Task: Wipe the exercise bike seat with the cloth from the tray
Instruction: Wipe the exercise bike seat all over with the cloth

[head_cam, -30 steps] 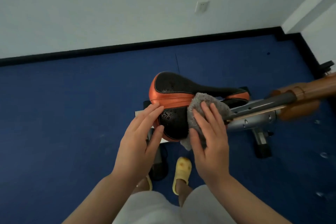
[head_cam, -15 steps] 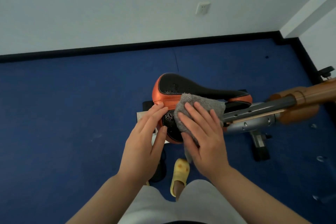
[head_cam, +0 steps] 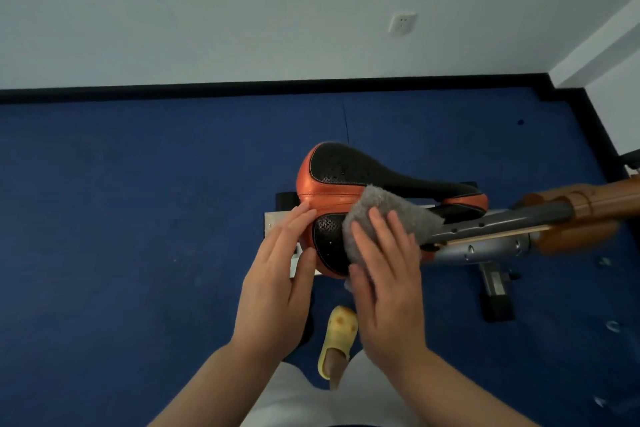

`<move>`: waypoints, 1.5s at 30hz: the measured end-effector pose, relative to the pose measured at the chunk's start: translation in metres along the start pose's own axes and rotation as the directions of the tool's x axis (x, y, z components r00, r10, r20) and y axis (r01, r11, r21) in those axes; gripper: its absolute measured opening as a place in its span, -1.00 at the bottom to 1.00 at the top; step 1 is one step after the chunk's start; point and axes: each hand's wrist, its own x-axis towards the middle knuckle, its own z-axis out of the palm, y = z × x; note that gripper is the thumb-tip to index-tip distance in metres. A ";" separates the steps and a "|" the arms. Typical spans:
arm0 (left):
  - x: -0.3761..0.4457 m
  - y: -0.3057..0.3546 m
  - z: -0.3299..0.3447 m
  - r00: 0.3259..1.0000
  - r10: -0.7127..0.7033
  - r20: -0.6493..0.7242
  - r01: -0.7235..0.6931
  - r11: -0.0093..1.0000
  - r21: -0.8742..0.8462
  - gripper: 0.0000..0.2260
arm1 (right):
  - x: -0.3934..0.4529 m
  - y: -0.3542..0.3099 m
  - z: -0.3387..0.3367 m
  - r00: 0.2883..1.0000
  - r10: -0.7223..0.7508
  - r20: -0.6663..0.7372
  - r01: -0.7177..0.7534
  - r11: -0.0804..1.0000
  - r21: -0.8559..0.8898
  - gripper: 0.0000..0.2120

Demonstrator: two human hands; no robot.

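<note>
Left hand [head_cam: 277, 274]: flat and open, fingers together, fingertips touching the orange rear edge of the seat [head_cam: 346, 180], thumb against the lower rear rim. Not gripping anything; looks like it's bracing the saddle.

Seat sits mid-frame above the blue floor [head_cam: 138, 218]. Black perforated top panels, orange stitched trim, nose pointing right toward the grey post [head_cam: 485, 246]. Judgement: padded vinyl or leather over a rigid shell. It should give slightly under the palm but won't fold. Mounted on the frame, so it takes firm pressure, though it may rock on the post, hence the bracing hand. Perforations and seam lines will probably trap dirt, so push the fibres in rather than skim.

Cloth [head_cam: 388, 218]: grey, fuzzy, draped over the near side of the seat around the centre groove, with a bit hanging below the near edge. Judgement: light, limp, no stiffness of its own. It will bunch or slide if only pinched, so best controlled with a flat palm and spread fingers.

Right hand [head_cam: 388, 291]: open, fingers spread, pressed flat on top of the cloth, pinning it to the seat rather than closing around it.

Far black panel and nose look uncovered by the cloth. Tray not in view. A yellow slipper [head_cam: 341, 333] sits on the floor below the seat.
</note>
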 end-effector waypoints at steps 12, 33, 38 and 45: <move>0.001 -0.005 -0.009 1.000 -0.004 0.029 0.004 1.000 -0.003 -0.62 | -0.006 -0.013 0.007 0.991 -0.095 0.095 0.103 0.991 -0.091 -0.57; 0.032 0.026 0.027 0.960 0.267 0.086 -0.277 0.952 0.133 -0.68 | -0.002 0.021 -0.004 0.998 0.041 0.050 -0.040 0.999 -0.027 -0.56; 0.033 0.027 0.029 0.955 0.286 0.077 -0.296 0.931 0.214 -0.69 | 0.027 0.072 -0.037 0.994 -0.060 0.094 0.078 0.977 -0.200 -0.55; 0.032 0.028 0.033 0.958 0.285 0.042 -0.287 0.932 0.222 -0.70 | 0.011 0.025 -0.011 0.998 0.048 0.042 -0.047 0.999 -0.021 -0.58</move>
